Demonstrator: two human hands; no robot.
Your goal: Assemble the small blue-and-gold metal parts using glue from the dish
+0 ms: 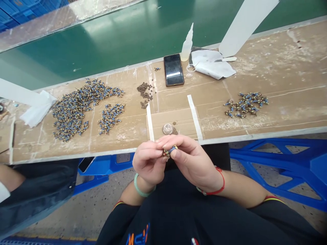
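My left hand [149, 158] and my right hand [190, 158] meet in front of my body, just off the table's near edge. Between their fingertips both pinch a small blue and gold figurine-like piece [170, 150], partly covered by the fingers. Just beyond the hands, a small round dish [167, 129] sits on a cardboard sheet [171, 117] marked by two white strips. Tiny brown discs [144, 91] lie loose further left. Similar blue and gold pieces form a large heap [74, 110] and a smaller heap [110, 117] at left, and another group [246, 103] at right.
A phone [174, 70], a translucent dropper bottle [187, 44] and a crumpled white sheet [213, 63] lie along the table's back edge. A green belt [114, 41] runs behind. Blue stools [286, 166] stand below the table. A person's arm [10, 177] shows at far left.
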